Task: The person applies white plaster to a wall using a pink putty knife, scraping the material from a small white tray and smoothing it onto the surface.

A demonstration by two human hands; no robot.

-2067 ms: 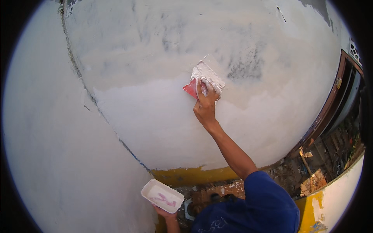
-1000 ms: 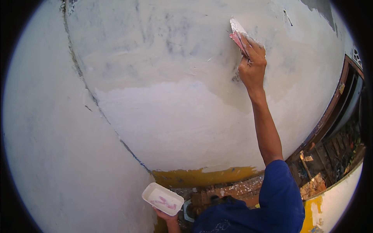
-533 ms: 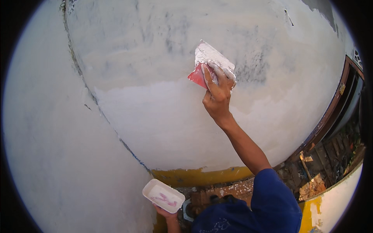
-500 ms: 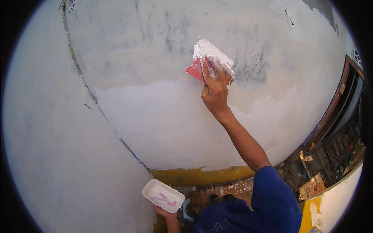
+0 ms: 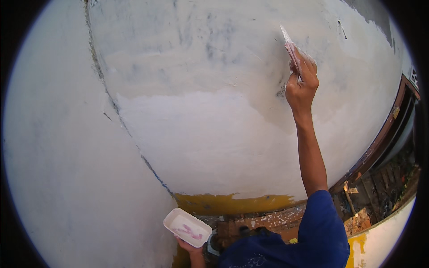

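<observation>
My right hand (image 5: 304,78) is closed round a putty scraper (image 5: 292,52), a flat blade with a reddish part and smears of white putty. The scraper is turned nearly edge-on at the upper right of the wall (image 5: 187,129). Whether its edge touches the surface I cannot tell. White putty coats some of my right fingers. Low down, my left hand (image 5: 191,247) grips a shallow, pale rectangular tray (image 5: 187,227) from beneath. White putty with pinkish streaks lies in the tray.
A cracked joint (image 5: 99,73) runs down the left, where two wall faces meet. A yellow band (image 5: 232,203) edges the wall's foot. Wooden boards (image 5: 277,221) and debris lie below. At the far right is a brown frame (image 5: 380,134).
My right hand has moved right and slightly up with the scraper, which has turned from showing its broad face to nearly edge-on. The tray in my left hand stays almost in place.
</observation>
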